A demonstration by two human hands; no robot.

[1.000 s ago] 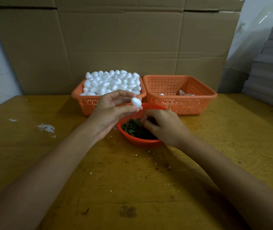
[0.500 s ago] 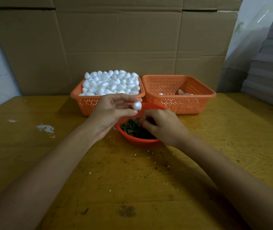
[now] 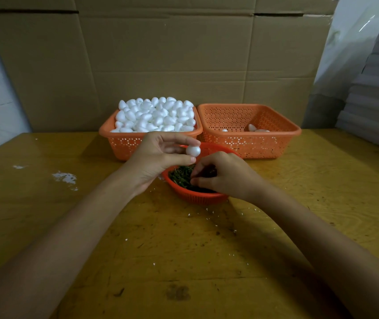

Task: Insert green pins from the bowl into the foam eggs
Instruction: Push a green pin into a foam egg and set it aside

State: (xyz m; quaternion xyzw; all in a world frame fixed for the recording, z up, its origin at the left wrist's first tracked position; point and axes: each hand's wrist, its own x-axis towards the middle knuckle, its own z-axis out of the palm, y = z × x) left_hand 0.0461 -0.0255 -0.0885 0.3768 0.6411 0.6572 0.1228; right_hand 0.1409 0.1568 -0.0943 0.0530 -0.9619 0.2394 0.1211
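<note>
Foam egg (image 3: 193,150) between left fingers (image 3: 180,159)

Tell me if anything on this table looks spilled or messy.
Small white crumbs lie scattered on the yellow wooden table in front of the round orange bowl, and a white flaky patch sits at the left. Nothing is tipped.

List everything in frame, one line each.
foam egg: one, white, pinched by left hand above bowl
left basket: one, orange, table back, heaped with white foam eggs
right basket: one, orange, beside it, holds few eggs
bowl: one, orange-red, before baskets
green pins: pile, dark green, in bowl
table: one, yellow wood, white crumbs left
cardboard: brown, behind
grey sheets: stack, far right
left hand: holds egg
right hand: in bowl, pinching pins
</note>
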